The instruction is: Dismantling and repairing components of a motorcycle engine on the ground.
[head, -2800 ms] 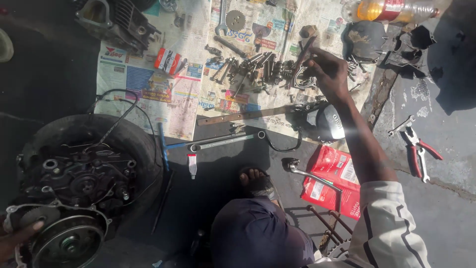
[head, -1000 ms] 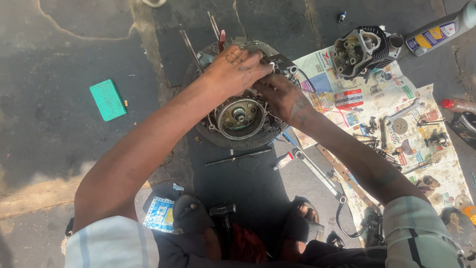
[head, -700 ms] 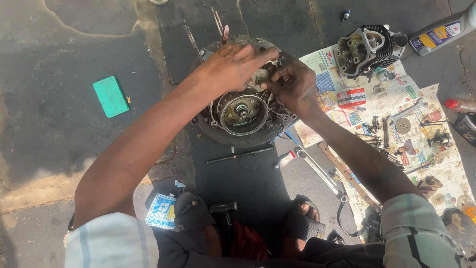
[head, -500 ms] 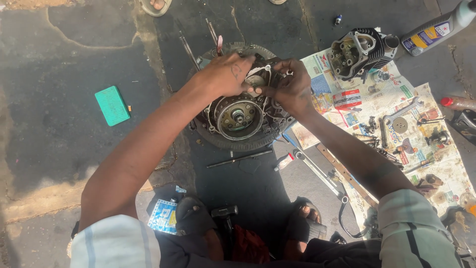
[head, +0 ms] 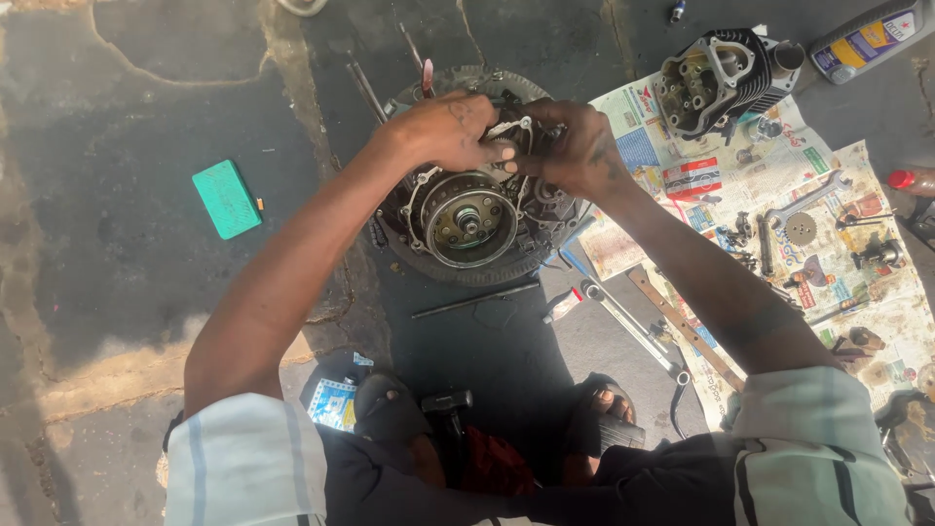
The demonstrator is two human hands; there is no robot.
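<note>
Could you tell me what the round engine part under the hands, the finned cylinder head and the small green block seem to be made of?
Engine part: apparently cast metal, dull grey and oil-darkened, with a brighter steel-looking hub. Both the left hand and right hand rest on its upper edge. Cylinder head: likely cast aluminium, matte grey fins. Green block: smooth, matte; perhaps plastic or rubber, hard to tell.

Short pale sleeves with grey stripes, bare forearms, dark trousers, dark sandals, grease-smudged hands point(head: 516, 146)

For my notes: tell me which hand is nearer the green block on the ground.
Left. The left hand is on the engine, right of the green block; the right hand is farther right.
</note>
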